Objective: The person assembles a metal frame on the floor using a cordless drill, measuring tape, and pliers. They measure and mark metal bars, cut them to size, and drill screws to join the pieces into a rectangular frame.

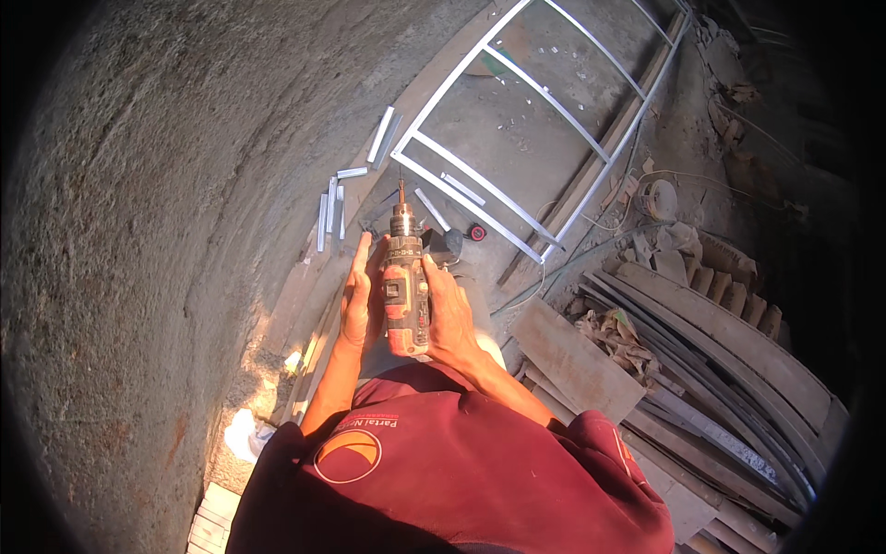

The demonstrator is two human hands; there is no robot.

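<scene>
Both hands are on a red-and-black cordless drill [406, 291], held in front of the chest above the floor. The drill's long axis runs straight away from the body, with the chuck and bit [401, 196] at the far end and the butt of the tool nearest the torso. The right hand [452, 319] wraps the right flank of the drill body, fingers curled around it in a firm grasp. The left hand [358, 300] lies flat along the left flank, fingers extended and pressed together, the index finger reaching forward toward the chuck; it steadies rather than grips. Both hands are equally near the tool; the right carries it. Both forearms enter from below, elbows bent, wrists roughly straight and converging on the tool. Directly beyond the bit, on the floor, lies a grey metal frame [517, 198] of thin bars. To the far left of the hands, short metal offcuts [332, 203] lie scattered. Right of the hands and nearer the body, stacked timber boards [711, 369] rest. Whether the trigger is pressed cannot be told.
</scene>
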